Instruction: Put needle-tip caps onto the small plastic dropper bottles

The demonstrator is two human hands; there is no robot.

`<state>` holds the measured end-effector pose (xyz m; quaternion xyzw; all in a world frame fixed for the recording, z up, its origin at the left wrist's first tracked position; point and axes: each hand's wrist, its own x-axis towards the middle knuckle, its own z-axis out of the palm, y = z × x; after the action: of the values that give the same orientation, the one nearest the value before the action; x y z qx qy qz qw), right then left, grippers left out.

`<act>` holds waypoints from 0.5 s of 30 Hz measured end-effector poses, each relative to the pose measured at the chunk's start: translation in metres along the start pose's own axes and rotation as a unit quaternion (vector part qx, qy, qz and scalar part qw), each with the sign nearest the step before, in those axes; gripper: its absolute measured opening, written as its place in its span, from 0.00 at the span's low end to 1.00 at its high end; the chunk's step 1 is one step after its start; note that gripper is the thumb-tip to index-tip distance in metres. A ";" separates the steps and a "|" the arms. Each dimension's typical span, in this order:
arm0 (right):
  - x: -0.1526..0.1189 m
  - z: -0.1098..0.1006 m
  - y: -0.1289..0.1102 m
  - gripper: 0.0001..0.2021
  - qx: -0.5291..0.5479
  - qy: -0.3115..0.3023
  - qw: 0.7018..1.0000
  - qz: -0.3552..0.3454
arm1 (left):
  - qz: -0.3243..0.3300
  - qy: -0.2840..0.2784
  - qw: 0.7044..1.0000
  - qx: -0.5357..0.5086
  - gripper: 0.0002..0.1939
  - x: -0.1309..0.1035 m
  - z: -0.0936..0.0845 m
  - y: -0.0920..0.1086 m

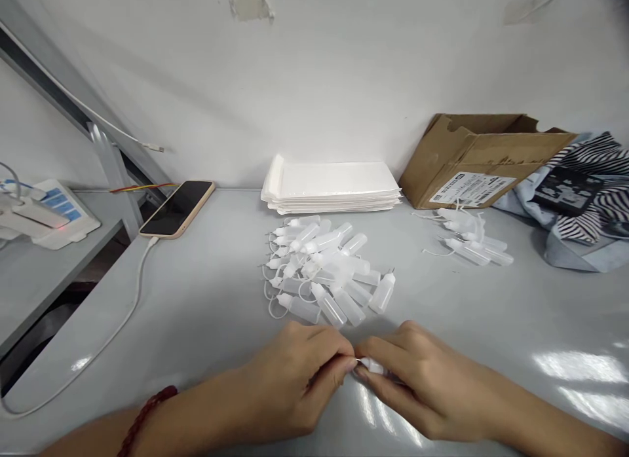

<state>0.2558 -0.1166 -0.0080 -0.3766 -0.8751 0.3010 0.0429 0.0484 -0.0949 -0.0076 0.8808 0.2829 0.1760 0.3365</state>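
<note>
My right hand (427, 378) is closed around a small translucent needle-tip bottle (372, 366), its white neck pointing left and most of its body hidden by my fingers. Thumb and index finger of my left hand (304, 378) pinch at the bottle's thin metal tip; whether a small cap is between them is hidden. Just beyond my hands lies a heap of similar needle-tip bottles (329, 267), many with a thin white strap looped at the neck. One bottle (382, 293) lies at the heap's right edge, its needle pointing away from me.
A stack of white padded envelopes (334, 182) lies against the wall. Right of it are an open cardboard box (457, 156), several more bottles (472, 241) and bundled cloth (590, 201). At left, a phone (177, 209) with a white cable (132, 300) lies near the table edge.
</note>
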 end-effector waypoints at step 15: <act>0.005 0.004 0.001 0.11 -0.007 0.007 0.999 -0.036 | -0.001 -0.038 0.999 0.004 0.09 -0.004 0.008 -0.007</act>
<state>0.2518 -0.1147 -0.0128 -0.3473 -0.8898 0.2905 0.0578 0.0472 -0.0969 -0.0186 0.8879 0.2717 0.1408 0.3436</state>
